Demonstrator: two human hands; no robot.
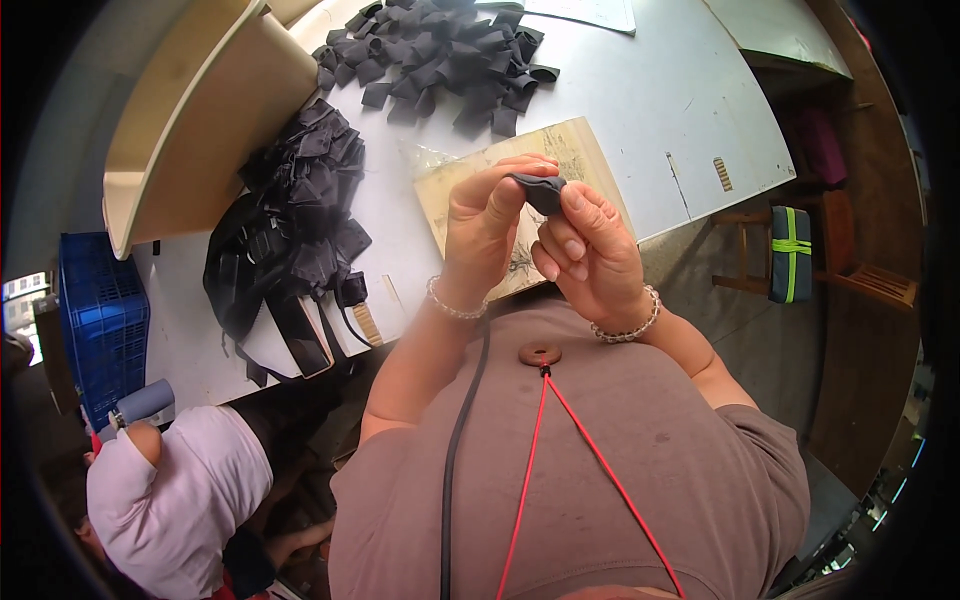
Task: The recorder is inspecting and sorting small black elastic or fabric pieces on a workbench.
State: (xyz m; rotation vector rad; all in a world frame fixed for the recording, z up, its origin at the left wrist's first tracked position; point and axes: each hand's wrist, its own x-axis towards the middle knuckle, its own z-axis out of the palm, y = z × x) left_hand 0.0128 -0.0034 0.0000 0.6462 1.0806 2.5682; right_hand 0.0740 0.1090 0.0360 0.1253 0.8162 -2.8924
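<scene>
A small black fabric piece [541, 193], folded or curled into a loop, is held up in front of my chest. My left hand [486, 215] pinches its left end between thumb and fingers. On its other end, the thumb and forefinger of my right hand [597, 235] press together, the remaining fingers curled below. Beneath both hands lies a worn, stained wooden board [450, 190] at the table's near edge. Beyond it, a loose heap of similar black fabric pieces [440, 55] is spread over the white table [670, 100].
Left of my hands, a pile of black strips and pieces [300, 220] reaches the table edge, beside a beige panel [190, 130]. A blue plastic crate [105, 320] stands farther left. Another person in a light pink top [190, 490] is at lower left. Wooden stools [790, 255] stand right.
</scene>
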